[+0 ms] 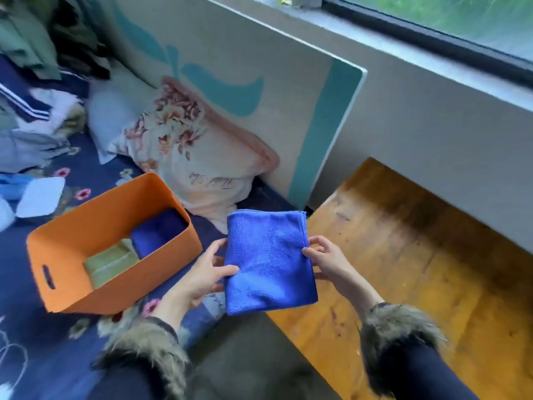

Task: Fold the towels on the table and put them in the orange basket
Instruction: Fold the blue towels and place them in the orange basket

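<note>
Folded blue towel (269, 259) in both hands' grip, left hand (206, 272), right hand (328, 262), beside orange basket (95, 226).

Support: bed (52, 336), navy floral cover.
Near edge: orange basket (115, 249).
Head end: floral pillow (202, 163).
Far side: heaped clothes (34, 111).

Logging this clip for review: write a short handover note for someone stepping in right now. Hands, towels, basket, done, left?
Left hand grips the left edge of the folded blue towel; right hand pinches its right edge. The towel is held in the air, to the right of the orange basket.
Done: a folded blue towel and a green towel already lie in the basket.
Left: put the held towel in the basket.
</note>
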`<control>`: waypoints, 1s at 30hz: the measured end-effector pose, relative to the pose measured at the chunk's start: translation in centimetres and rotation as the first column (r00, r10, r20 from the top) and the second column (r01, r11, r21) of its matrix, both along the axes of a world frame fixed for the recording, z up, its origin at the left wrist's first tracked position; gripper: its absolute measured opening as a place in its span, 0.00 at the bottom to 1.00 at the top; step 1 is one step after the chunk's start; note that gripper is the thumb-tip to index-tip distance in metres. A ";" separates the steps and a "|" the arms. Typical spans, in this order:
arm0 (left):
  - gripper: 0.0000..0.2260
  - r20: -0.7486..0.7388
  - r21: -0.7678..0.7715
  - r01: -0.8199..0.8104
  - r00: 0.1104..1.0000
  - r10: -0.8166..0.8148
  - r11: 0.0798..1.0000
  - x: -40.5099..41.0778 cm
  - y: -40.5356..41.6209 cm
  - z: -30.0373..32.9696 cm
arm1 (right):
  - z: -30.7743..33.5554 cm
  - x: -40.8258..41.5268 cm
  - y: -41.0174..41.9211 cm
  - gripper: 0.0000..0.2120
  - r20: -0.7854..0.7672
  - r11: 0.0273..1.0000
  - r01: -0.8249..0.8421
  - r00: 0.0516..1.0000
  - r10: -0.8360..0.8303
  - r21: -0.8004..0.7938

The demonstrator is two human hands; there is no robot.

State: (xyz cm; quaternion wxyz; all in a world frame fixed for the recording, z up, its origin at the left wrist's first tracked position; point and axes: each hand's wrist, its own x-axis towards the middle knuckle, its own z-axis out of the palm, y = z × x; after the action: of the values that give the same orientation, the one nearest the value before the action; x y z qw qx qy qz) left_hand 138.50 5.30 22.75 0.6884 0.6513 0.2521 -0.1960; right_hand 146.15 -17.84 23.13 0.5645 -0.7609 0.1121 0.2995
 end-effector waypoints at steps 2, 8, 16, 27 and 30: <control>0.24 0.011 0.001 -0.073 0.997 0.073 0.997 -2.3 4.5 0.3 | 0.2 -0.6 5.5 0.04 -0.001 0.997 -0.075 0.997 0.075 -0.004; 0.26 -0.039 0.022 -0.303 0.952 0.304 0.953 -7.7 16.5 -0.7 | -0.9 -2.4 20.6 0.03 0.004 0.973 -0.228 0.974 0.228 -0.039; 0.28 -0.080 0.064 -0.456 0.884 0.460 0.888 -8.3 27.2 -2.3 | -2.3 -0.1 34.1 0.05 0.028 0.909 -0.399 0.914 0.405 -0.121; 0.27 -0.224 0.431 -0.482 0.762 0.608 0.763 -1.7 36.4 -13.1 | -14.1 6.2 47.3 0.08 -0.153 0.830 -0.536 0.843 0.516 -0.156; 0.29 -0.305 0.469 -0.439 0.734 0.607 0.766 -1.1 37.5 -17.3 | -18.8 6.2 49.0 0.09 -0.214 0.802 -0.573 0.815 0.538 -0.167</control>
State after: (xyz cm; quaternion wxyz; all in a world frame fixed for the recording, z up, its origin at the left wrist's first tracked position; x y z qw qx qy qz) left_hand 137.35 42.77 5.47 0.5062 0.6057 0.6085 -0.0814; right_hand 152.37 31.16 4.30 0.3518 -0.7929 -0.0394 0.4960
